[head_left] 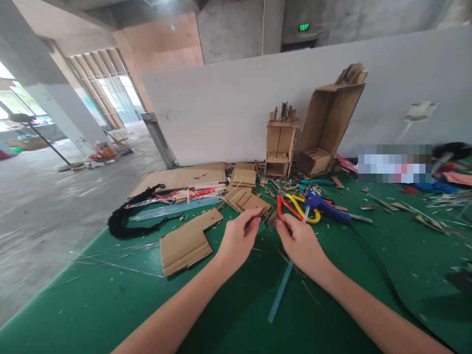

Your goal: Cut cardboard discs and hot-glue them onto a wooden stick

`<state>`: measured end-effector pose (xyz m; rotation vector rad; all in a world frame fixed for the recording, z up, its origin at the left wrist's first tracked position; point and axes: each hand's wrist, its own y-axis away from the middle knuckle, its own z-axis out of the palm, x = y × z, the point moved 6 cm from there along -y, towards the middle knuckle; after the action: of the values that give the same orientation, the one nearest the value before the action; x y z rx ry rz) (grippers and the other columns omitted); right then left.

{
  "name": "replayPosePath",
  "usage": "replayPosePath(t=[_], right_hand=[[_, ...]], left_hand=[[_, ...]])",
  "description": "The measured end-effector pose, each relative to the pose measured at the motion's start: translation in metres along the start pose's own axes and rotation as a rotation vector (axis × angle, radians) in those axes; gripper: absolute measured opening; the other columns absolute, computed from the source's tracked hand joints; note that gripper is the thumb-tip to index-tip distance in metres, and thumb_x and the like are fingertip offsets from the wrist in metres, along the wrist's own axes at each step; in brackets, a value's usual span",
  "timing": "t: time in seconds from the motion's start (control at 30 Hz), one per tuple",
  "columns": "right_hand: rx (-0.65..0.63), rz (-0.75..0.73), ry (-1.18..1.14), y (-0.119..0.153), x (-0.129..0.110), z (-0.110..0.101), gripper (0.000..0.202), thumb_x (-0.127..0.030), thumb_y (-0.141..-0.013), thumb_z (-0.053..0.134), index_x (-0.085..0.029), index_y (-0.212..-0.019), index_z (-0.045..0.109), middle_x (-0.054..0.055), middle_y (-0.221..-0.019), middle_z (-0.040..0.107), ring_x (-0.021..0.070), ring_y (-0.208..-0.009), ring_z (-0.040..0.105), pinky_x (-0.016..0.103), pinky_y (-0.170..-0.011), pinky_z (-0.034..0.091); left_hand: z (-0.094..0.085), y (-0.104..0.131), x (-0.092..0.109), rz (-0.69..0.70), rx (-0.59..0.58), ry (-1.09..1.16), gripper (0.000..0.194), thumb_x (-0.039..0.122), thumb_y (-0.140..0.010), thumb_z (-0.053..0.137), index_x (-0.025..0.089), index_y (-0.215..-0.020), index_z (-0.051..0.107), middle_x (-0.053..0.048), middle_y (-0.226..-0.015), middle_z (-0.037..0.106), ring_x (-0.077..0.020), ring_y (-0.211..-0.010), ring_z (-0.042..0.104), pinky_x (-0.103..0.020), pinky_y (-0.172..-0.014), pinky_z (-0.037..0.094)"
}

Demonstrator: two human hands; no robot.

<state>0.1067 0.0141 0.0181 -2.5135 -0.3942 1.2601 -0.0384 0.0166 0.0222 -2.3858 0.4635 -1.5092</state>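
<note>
Near the middle of the green table (236, 305), my left hand (239, 236) pinches a small bit of cardboard (264, 210) between thumb and fingers. Just to its right, my right hand (299, 239) is closed on another small, torn-looking cardboard piece (271, 219). The two pieces are close together; whether they touch is hard to tell. A blue glue gun (326, 206) lies behind my right hand, with a translucent glue stick (282, 292) slanting toward me. Scissors with red handles (289, 209) and a yellow-handled tool (313, 215) rest beside the gun. Stacked cardboard pieces (245, 199) lie behind my left hand.
A notched cardboard sheet (186, 243) and black yarn (120, 223) lie left. Two cardboard structures, one small (279, 142) and one tall (328, 123), stand at the back against a white partition (221, 113). A black cord (383, 270) crosses the right side among scraps.
</note>
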Motion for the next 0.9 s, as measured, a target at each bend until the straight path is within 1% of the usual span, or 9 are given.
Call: replayPosePath(t=[0.17,0.27,0.33,0.4,0.5,0.57,0.67,0.8,0.9], right_hand=[[-0.003,0.009,-0.02,0.0,0.001,0.001,0.026,-0.032,-0.089,0.04,-0.021,-0.066,0.043,-0.004,-0.051,0.043,0.0121,-0.047,0.041,0.024,-0.047,0.029],[-0.01,0.031,-0.128,-0.001,0.004,0.003,0.023,-0.033,-0.089,0.041,-0.021,-0.07,0.046,-0.004,-0.055,0.046,0.0129,-0.051,0.042,0.025,-0.049,0.032],[0.003,0.055,-0.28,-0.003,0.007,0.005,0.021,-0.035,-0.09,0.042,-0.021,-0.075,0.049,-0.004,-0.06,0.047,0.0131,-0.054,0.043,0.025,-0.052,0.033],[0.042,0.098,-0.485,-0.005,0.011,0.004,0.019,-0.035,-0.088,0.047,-0.021,-0.076,0.053,-0.003,-0.064,0.048,0.0127,-0.057,0.043,0.025,-0.054,0.034],[0.091,0.251,-0.861,-0.004,0.015,0.008,0.014,-0.035,-0.078,0.061,-0.022,-0.074,0.06,-0.003,-0.069,0.055,0.0127,-0.063,0.047,0.025,-0.059,0.037],[0.081,0.381,-1.088,0.0,0.013,0.015,0.016,-0.035,-0.068,0.071,-0.022,-0.076,0.064,-0.002,-0.072,0.06,0.0137,-0.066,0.051,0.025,-0.059,0.039],[0.006,0.509,-1.282,0.008,0.004,0.028,0.022,-0.031,-0.059,0.078,-0.022,-0.075,0.067,-0.001,-0.072,0.064,0.0129,-0.063,0.052,0.024,-0.055,0.038],[-0.061,0.504,-1.292,0.011,-0.006,0.037,0.018,-0.034,-0.063,0.076,-0.022,-0.073,0.066,-0.003,-0.069,0.061,0.0117,-0.06,0.05,0.024,-0.053,0.038],[-0.077,0.334,-0.938,-0.001,-0.007,0.017,0.024,-0.043,-0.077,0.06,-0.02,-0.074,0.064,0.001,-0.069,0.06,0.0155,-0.063,0.052,0.029,-0.058,0.041]], left_hand=[[0.0,0.002,0.003,0.003,-0.016,0.031,0.028,0.027,-0.088,0.045,0.018,-0.109,0.061,-0.007,-0.106,0.068,-0.017,-0.097,0.063,-0.028,-0.087,0.047],[0.001,0.003,0.005,-0.011,0.0,0.184,0.035,0.025,-0.087,0.047,0.02,-0.121,0.051,-0.008,-0.12,0.061,-0.0168,-0.109,0.058,-0.031,-0.095,0.044],[0.001,0.003,0.004,-0.056,0.035,0.338,0.047,0.022,-0.084,0.05,0.021,-0.13,0.04,-0.01,-0.13,0.052,-0.0172,-0.116,0.053,-0.033,-0.099,0.041],[0.004,0.003,0.003,-0.136,0.036,0.441,0.05,0.018,-0.079,0.055,0.018,-0.126,0.041,-0.013,-0.128,0.053,-0.0194,-0.115,0.053,-0.036,-0.098,0.042],[0.015,0.004,0.003,-0.255,-0.091,0.489,0.03,0.017,-0.073,0.061,0.012,-0.103,0.057,-0.014,-0.108,0.062,-0.0216,-0.102,0.059,-0.038,-0.092,0.045],[0.024,0.008,0.007,-0.309,-0.183,0.549,0.022,0.02,-0.073,0.062,0.012,-0.093,0.06,-0.011,-0.098,0.065,-0.0199,-0.092,0.062,-0.037,-0.087,0.047],[0.032,0.013,0.012,-0.34,-0.189,0.66,0.021,0.022,-0.071,0.066,0.014,-0.09,0.061,-0.006,-0.088,0.066,-0.016,-0.082,0.062,-0.032,-0.079,0.049],[0.03,0.014,0.014,-0.32,-0.101,0.663,0.014,0.024,-0.068,0.069,0.014,-0.074,0.062,0.0,-0.069,0.062,-0.0107,-0.065,0.058,-0.023,-0.064,0.047],[0.022,0.01,0.011,-0.306,-0.051,0.616,0.014,0.027,-0.071,0.067,0.013,-0.071,0.064,0.0,-0.065,0.063,-0.0106,-0.063,0.058,-0.021,-0.059,0.045]])
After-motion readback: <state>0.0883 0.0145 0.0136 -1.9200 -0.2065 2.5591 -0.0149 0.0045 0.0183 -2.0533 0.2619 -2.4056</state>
